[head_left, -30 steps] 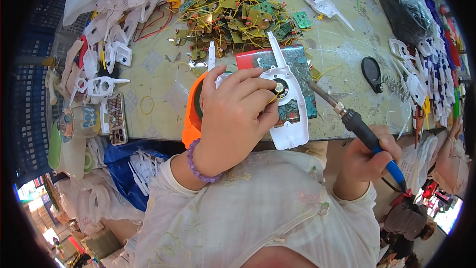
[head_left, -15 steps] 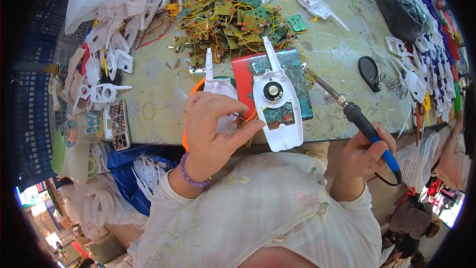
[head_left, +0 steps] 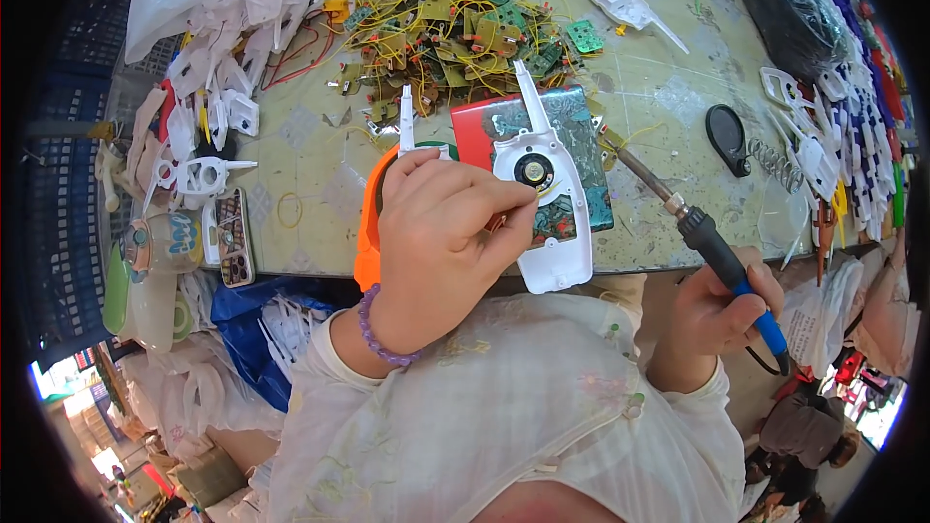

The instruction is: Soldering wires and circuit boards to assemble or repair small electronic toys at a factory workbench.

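Note:
My left hand (head_left: 441, 242) reaches over a white plastic housing half (head_left: 562, 266) and closes in a pinch beside the round black speaker (head_left: 534, 171) set in it. At the fingertips is a thin yellow wire (head_left: 550, 190) from the speaker, mostly hidden by the fingers. My right hand (head_left: 722, 315) grips the blue-and-black handle of a soldering iron (head_left: 715, 250), its metal tip pointing up and left, just right of the housing. Under my left hand a second white housing (head_left: 407, 121) is largely covered; its narrow stem shows.
The housing lies on a red and dark patterned flat box (head_left: 475, 136). Behind is a heap of green circuit boards with yellow wires (head_left: 446, 34). An orange rim (head_left: 371, 223) curves beside my left hand. White plastic parts (head_left: 228, 107) pile left; a black magnifier-like ring (head_left: 725, 140) lies right.
My left hand has moved right and slightly up, and its thumb and fingers, apart before, now meet beside the speaker. The right hand with the soldering iron has shifted only slightly.

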Motion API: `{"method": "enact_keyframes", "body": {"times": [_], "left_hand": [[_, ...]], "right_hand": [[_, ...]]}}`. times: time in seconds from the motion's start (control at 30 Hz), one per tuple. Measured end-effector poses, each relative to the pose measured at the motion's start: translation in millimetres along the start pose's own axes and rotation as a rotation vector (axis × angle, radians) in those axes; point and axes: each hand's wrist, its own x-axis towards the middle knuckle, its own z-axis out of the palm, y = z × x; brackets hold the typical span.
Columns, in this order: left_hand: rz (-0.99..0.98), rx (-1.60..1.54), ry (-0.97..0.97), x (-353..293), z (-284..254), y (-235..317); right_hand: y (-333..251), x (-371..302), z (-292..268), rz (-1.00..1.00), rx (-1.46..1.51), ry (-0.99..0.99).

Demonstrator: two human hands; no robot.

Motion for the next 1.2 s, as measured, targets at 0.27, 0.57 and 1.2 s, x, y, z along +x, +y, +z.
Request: {"method": "enact_keyframes", "body": {"times": [0.27, 0.57, 1.2], "left_hand": [[0.038, 0.059, 0.005, 4, 13, 1], [0.063, 0.099, -0.035, 5, 15, 2], [0.048, 0.163, -0.06, 4, 15, 4]], "right_hand": [[-1, 6, 2, -0.095, 0.198, -0.122], [-3, 7, 10, -0.051, 0.2, -0.205], [-14, 31, 7, -0.124, 0.198, -0.429]]}}
